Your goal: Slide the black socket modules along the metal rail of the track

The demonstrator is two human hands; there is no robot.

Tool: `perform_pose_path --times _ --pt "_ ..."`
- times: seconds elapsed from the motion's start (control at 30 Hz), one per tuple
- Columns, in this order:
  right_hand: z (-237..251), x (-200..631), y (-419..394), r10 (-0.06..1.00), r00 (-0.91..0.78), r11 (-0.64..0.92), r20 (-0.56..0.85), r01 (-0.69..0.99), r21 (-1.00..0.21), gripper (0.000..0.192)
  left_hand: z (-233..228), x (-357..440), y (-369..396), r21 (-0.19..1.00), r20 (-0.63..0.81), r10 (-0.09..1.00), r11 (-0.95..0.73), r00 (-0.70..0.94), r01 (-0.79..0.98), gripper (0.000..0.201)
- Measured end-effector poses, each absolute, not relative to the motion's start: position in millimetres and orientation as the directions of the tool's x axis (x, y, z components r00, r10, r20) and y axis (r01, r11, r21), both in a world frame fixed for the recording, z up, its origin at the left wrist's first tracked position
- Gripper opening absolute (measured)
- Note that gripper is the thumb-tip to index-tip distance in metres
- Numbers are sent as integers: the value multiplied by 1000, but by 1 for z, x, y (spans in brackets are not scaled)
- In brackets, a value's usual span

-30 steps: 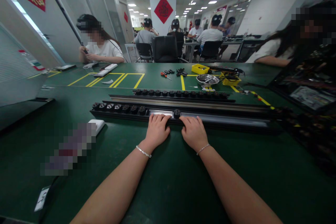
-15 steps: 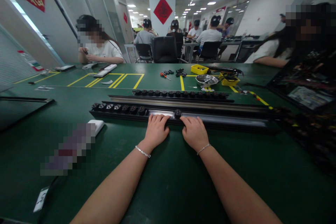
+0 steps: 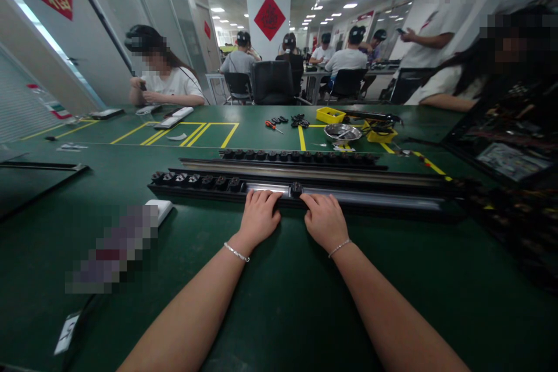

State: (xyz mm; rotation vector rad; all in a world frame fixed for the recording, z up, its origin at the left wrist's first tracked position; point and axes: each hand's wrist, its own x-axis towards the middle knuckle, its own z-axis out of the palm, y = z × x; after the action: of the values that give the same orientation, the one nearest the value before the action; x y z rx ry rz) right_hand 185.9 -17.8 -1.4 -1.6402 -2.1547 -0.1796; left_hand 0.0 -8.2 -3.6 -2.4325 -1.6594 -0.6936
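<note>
Left hand (image 3: 260, 215) and right hand (image 3: 325, 220) lie palm-down, side by side, on the green counter (image 3: 279, 302). Fingers curled loosely, gripping nothing; fingertips rest on the near edge of a long black rail (image 3: 370, 197) that runs crosswise in front of the person. A single black socket module (image 3: 296, 188) sits in the rail just between the two hands. A row of like modules (image 3: 196, 180) fills the rail's left end. Second rail with modules (image 3: 300, 156) lies parallel, just behind. White block (image 3: 160, 208) sits left of the left hand. Farther back: steel bowl (image 3: 343, 133), yellow bin (image 3: 331, 114), red-handled screwdriver (image 3: 274, 125). Other people sit at the far side.
</note>
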Motion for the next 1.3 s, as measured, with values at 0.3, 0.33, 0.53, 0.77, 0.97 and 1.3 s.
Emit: perform_pose_path --times 0.3,0.33,0.53,0.77,0.97,1.3 --pt "-1 187 -19 889 -205 285 409 948 -144 43 -4 0 -8 162 428 855 -391 293 906 42" --pt "0 188 -19 889 -205 286 408 947 -148 43 -4 0 -8 161 428 854 -393 294 905 42" --pt "-1 188 -20 887 -197 289 418 942 -169 42 -4 0 -8 156 434 851 -394 296 906 42" --pt "-1 189 -19 879 -198 297 435 939 -173 42 -4 0 -8 158 436 850 -395 295 905 42" --pt "-1 191 -19 878 -183 284 441 943 -174 41 -3 0 -8 162 430 853 -394 295 905 41" --pt "-1 191 -19 878 -189 289 439 941 -173 41 -3 -1 -8 156 427 853 -395 299 905 42"
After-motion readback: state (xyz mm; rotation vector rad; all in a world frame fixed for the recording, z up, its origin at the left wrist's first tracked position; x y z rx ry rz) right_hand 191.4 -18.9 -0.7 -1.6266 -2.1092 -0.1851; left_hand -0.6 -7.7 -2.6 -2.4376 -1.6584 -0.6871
